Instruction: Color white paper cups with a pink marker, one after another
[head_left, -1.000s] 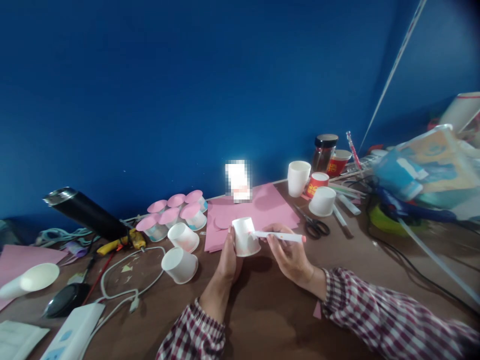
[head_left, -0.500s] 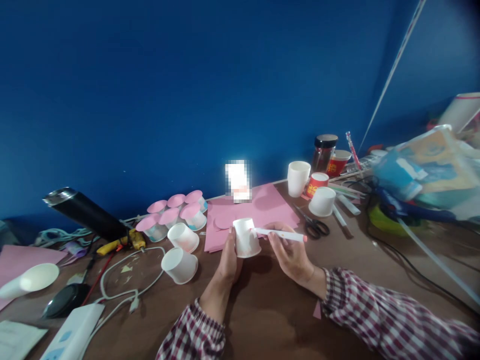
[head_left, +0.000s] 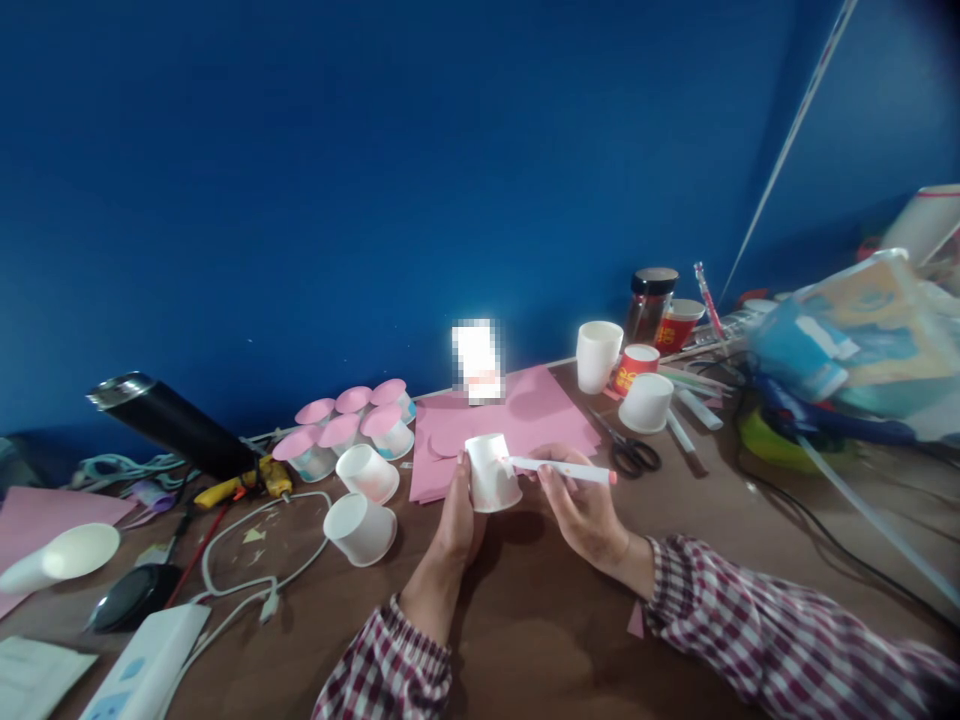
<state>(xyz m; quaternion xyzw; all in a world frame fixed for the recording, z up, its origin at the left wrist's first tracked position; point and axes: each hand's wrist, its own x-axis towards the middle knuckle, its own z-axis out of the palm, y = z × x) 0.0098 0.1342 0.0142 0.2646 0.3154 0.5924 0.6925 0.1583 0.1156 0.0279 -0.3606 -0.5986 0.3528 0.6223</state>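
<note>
A white paper cup (head_left: 495, 480), its narrow base end up and tilted a little, is held above the table by my left hand (head_left: 454, 520), whose fingers are closed on its left side. Between the fingers of my right hand (head_left: 581, 510) lies a white marker pen (head_left: 566, 470) with a pink end on the right. Its tip points left and is at the cup's wall; faint pinkish marks show there. Just beyond the cup are sheets of pink paper (head_left: 517, 400). Two white paper cups, one nearer (head_left: 360, 530) and one farther (head_left: 367, 474), stand upside down to the left.
Several cups topped with pink paper (head_left: 345, 430) stand at the back left. Black scissors (head_left: 634, 455), loose markers (head_left: 686, 440), and a white cup (head_left: 646, 403) lie to the right. A black tumbler (head_left: 172, 425), cables and a power strip (head_left: 146, 665) occupy the left side.
Almost nothing differs. The marker and my right hand sit very slightly farther right, as the whole view has shifted a touch; both holds are the same.
</note>
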